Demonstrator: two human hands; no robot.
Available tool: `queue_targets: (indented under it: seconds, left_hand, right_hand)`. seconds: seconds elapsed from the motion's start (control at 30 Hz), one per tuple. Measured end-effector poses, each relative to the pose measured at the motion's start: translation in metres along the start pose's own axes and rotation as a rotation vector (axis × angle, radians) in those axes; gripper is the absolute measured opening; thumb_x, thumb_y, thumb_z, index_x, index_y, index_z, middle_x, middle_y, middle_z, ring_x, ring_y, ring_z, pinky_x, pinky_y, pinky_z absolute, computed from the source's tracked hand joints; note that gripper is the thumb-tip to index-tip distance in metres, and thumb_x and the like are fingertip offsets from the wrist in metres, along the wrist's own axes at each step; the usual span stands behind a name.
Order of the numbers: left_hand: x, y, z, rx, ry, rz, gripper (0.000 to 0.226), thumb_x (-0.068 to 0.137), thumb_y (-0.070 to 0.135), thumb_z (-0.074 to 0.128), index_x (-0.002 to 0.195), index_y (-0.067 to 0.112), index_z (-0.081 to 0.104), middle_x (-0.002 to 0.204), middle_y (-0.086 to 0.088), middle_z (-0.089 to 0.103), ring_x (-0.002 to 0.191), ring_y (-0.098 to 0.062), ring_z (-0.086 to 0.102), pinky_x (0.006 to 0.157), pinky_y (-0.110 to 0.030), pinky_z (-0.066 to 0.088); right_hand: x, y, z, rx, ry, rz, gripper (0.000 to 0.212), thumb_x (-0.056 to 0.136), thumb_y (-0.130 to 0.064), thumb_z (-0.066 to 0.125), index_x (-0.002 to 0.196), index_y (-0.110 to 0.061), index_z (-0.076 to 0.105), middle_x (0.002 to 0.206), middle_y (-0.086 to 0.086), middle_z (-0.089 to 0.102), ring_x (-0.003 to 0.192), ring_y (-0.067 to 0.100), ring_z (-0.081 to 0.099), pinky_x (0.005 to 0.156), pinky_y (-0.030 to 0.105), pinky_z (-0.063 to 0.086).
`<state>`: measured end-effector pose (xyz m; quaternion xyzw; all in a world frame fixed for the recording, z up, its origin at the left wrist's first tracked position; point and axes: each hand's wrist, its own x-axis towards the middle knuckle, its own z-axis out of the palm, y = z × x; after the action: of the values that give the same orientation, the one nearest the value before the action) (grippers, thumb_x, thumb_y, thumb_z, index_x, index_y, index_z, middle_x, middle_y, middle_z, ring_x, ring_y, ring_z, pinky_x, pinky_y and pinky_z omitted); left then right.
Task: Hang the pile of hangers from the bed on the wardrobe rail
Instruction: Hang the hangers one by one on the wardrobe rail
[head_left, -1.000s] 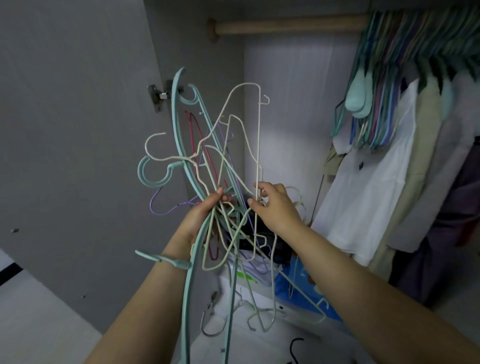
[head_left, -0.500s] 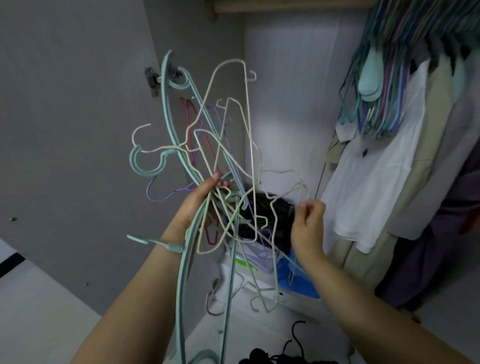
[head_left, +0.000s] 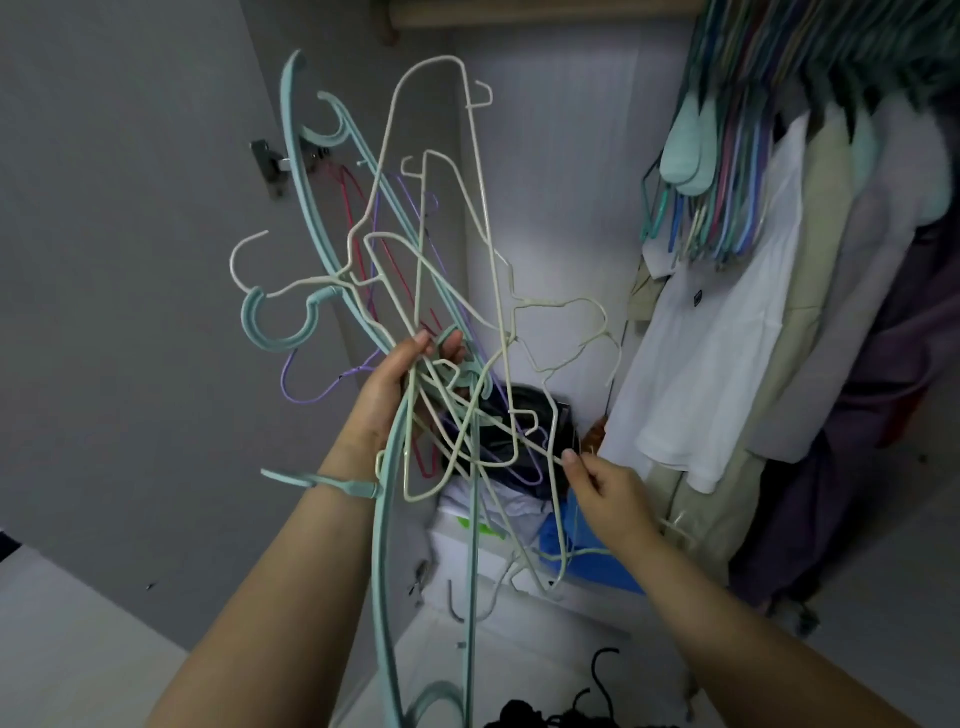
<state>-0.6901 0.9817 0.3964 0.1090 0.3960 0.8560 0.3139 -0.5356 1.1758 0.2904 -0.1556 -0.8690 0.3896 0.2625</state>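
the left hand (head_left: 395, 384) grips a tangled bunch of hangers (head_left: 415, 291), teal, cream, purple and red, held up in front of the open wardrobe, fingers curled round where the wires cross. the right hand (head_left: 608, 493), lower and to the right, pinches a thin cream wire hanger (head_left: 561, 332) at the near edge of the tangle. the wooden rail (head_left: 545, 8) runs along the top, far above the bunch. at its right end a row of coloured hangers (head_left: 737, 171) already hangs, with a white shirt (head_left: 727, 332) and other clothes below them.
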Motion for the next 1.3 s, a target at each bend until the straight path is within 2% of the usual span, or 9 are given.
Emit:
queue_targets:
  seconds: [0.13,0.4,0.47,0.6,0.77,0.87,1.0,1.1,1.3]
  left_hand:
    - [-0.008,0.002,0.010,-0.047,-0.026,0.014,0.029,0.087,0.027,0.056,0.069,0.012,0.074,0.107,-0.011,0.067,0.110,-0.025,0.060,0.108,-0.042,0.041]
    - [-0.011,0.004,0.008,0.149,0.027,0.038,0.040,0.084,0.035,0.061,0.108,0.003,0.063,0.096,-0.009,0.070,0.081,-0.020,0.069,0.071,-0.031,0.058]
    - [-0.012,0.003,0.007,0.183,0.029,0.054,0.038,0.085,0.036,0.061,0.108,0.005,0.057,0.095,-0.008,0.069,0.077,-0.020,0.069,0.069,-0.031,0.058]
    - [-0.012,0.005,0.005,0.192,0.049,0.054,0.029,0.094,0.038,0.056,0.091,0.012,0.068,0.084,-0.005,0.069,0.069,-0.020,0.069,0.064,-0.030,0.056]
    - [-0.014,0.008,0.005,0.202,0.061,0.066,0.023,0.087,0.039,0.064,0.080,0.018,0.071,0.091,-0.007,0.068,0.075,-0.024,0.066,0.085,-0.043,0.053]
    - [-0.015,0.004,0.001,0.235,0.088,0.029,0.029,0.083,0.041,0.071,0.091,0.013,0.066,0.093,-0.011,0.063,0.080,-0.027,0.063,0.094,-0.047,0.047]
    - [-0.018,0.001,0.010,0.261,0.072,0.036,0.039,0.084,0.048,0.066,0.095,0.010,0.063,0.093,-0.013,0.063,0.084,-0.027,0.063,0.086,-0.040,0.052]
    - [-0.021,-0.002,0.020,0.188,0.067,0.063,0.040,0.087,0.054,0.056,0.079,0.015,0.063,0.088,-0.008,0.064,0.077,-0.022,0.067,0.078,-0.036,0.055]
    - [-0.025,-0.006,0.015,0.099,-0.009,0.003,0.042,0.080,0.056,0.055,0.077,0.016,0.069,0.085,-0.002,0.062,0.073,-0.017,0.066,0.070,-0.029,0.057]
  right_hand:
    - [0.012,-0.002,-0.018,-0.082,-0.027,-0.051,0.056,0.086,-0.066,0.032,0.055,-0.020,0.034,0.043,0.002,0.036,0.046,0.025,0.044,0.047,0.039,0.038]
    - [0.040,-0.011,-0.039,-0.253,-0.212,-0.052,0.040,0.093,-0.054,0.039,0.080,-0.024,0.062,0.075,-0.005,0.056,0.073,0.016,0.057,0.067,0.032,0.045]
    - [0.046,-0.024,-0.037,-0.099,-0.031,-0.059,0.028,0.095,-0.039,0.048,0.113,-0.022,0.060,0.099,-0.005,0.054,0.090,0.011,0.055,0.079,0.027,0.046]
    - [0.055,-0.074,-0.040,-0.097,0.295,-0.012,0.023,0.094,-0.033,0.053,0.114,-0.023,0.059,0.109,0.000,0.047,0.090,0.018,0.055,0.074,0.027,0.043]
    - [0.078,-0.103,-0.057,-0.690,-0.331,0.273,0.046,0.098,-0.051,0.031,0.129,-0.024,0.051,0.125,0.013,0.046,0.105,0.029,0.055,0.081,0.035,0.047]
    - [0.068,-0.118,-0.050,-0.522,-0.048,0.004,0.043,0.097,-0.044,0.042,0.131,-0.019,0.049,0.127,0.009,0.045,0.110,0.027,0.053,0.083,0.035,0.046]
    - [0.050,-0.138,-0.009,-0.077,-0.375,0.026,0.078,0.083,-0.059,0.058,0.144,-0.023,0.025,0.141,0.002,0.045,0.124,0.023,0.050,0.095,0.035,0.044]
    - [0.045,-0.138,0.014,0.104,-0.274,0.105,0.098,0.074,-0.065,0.063,0.148,-0.024,0.013,0.142,0.006,0.043,0.126,0.024,0.048,0.099,0.039,0.045]
    - [0.034,-0.135,0.010,0.324,0.073,0.066,0.026,0.102,-0.029,0.035,0.121,-0.024,0.053,0.091,-0.016,0.056,0.075,-0.004,0.053,0.062,0.019,0.040]
